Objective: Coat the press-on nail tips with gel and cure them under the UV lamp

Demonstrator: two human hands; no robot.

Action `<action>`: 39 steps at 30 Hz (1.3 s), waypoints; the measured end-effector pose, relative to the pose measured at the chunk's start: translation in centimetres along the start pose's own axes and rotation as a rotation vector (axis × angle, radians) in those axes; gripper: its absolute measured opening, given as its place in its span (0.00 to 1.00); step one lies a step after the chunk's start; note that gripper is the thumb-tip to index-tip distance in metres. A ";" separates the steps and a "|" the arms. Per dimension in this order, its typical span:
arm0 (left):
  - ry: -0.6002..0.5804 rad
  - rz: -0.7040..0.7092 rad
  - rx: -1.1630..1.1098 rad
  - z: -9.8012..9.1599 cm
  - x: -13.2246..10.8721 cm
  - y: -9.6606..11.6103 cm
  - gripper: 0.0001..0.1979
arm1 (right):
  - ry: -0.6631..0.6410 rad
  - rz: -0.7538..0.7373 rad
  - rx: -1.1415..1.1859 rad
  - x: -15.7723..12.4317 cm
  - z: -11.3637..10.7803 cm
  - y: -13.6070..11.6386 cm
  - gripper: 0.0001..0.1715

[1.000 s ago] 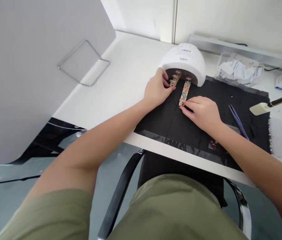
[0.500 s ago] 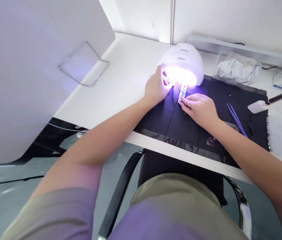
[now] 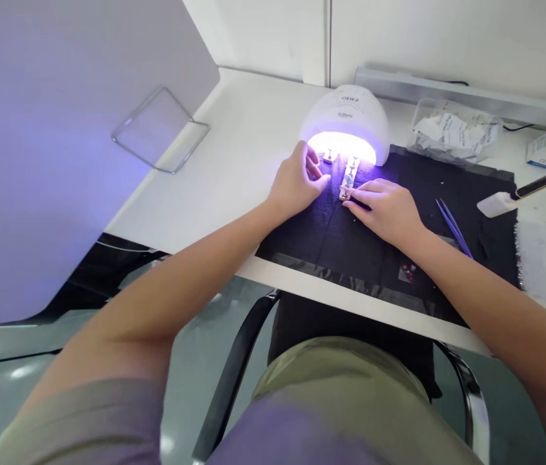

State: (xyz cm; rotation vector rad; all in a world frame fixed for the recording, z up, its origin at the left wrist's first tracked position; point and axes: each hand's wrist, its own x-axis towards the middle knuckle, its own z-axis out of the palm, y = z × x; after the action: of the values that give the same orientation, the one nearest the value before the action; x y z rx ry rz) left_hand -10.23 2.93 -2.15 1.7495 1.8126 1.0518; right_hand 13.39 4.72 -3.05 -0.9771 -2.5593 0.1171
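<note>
Right hand, fingers nearly closed, pinches the near end of a narrow wooden stick entering the lit nail lamp. Left hand, half curled, holds nothing visible beside a second stick. Sticks appear light, brittle; best held by the end.

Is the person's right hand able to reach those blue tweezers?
Probably yes: the right hand rests on the black mat, and the blue tweezers lie close by, with nothing between them.

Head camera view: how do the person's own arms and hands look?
The left forearm and right forearm are bare, as are the left hand and right hand: no gloves, watch or bracelet show. A short olive-green sleeve, tinted violet, covers the left upper arm.
</note>
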 end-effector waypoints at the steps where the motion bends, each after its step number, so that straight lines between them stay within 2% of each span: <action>1: -0.024 0.017 -0.022 -0.4 -1.0 0.3 0.17 | 0.003 0.009 0.003 -0.1 -0.4 0.2 0.20; 3: -0.081 0.041 -0.027 -0.8 -2.6 0.8 0.17 | 0.027 0.047 0.003 0.3 -1.4 0.9 0.20; 5: -0.121 0.045 -0.004 -0.7 -3.5 1.4 0.22 | 0.078 0.113 0.002 1.4 -2.8 1.9 0.19; 7: -0.131 0.032 0.032 -0.2 -3.6 1.9 0.29 | 0.127 0.170 0.015 3.5 -4.2 2.9 0.17; 9: -0.111 0.011 0.069 0.6 -3.1 2.4 0.33 | 0.131 0.191 0.040 6.1 -5.4 3.8 0.22; 11: -0.110 -0.001 0.107 1.4 -2.5 2.8 0.32 | 0.092 0.192 0.059 8.7 -6.1 4.6 0.28; 13: -0.126 -0.022 0.141 1.9 -2.1 3.1 0.31 | 0.037 0.188 0.067 10.8 -6.3 5.2 0.29; 17: -0.123 -0.053 0.177 2.3 -2.0 3.6 0.29 | -0.041 0.199 0.043 13.1 -6.3 6.0 0.33; 19: -0.117 -0.056 0.200 2.3 -2.2 3.7 0.28 | -0.054 0.201 0.024 13.7 -6.5 6.2 0.31; 24: -0.070 -0.083 0.195 1.9 -2.4 3.6 0.24 | -0.131 0.220 0.026 14.1 -6.9 6.0 0.37; 28: 0.018 -0.125 0.068 1.9 -2.0 3.1 0.23 | -0.124 0.224 0.020 13.8 -6.8 5.8 0.30; 33: 0.092 -0.119 0.012 2.4 -0.9 2.3 0.24 | -0.108 0.243 0.045 13.4 -6.3 6.0 0.29; 39: 0.101 -0.132 0.060 3.2 0.5 2.4 0.26 | -0.124 0.257 0.104 13.5 -6.1 6.3 0.38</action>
State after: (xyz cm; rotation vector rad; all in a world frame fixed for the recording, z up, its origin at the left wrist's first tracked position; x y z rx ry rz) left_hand -6.33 4.02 -2.31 1.6107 2.0111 1.0594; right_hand 10.57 17.89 5.68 -1.2899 -2.4951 0.3901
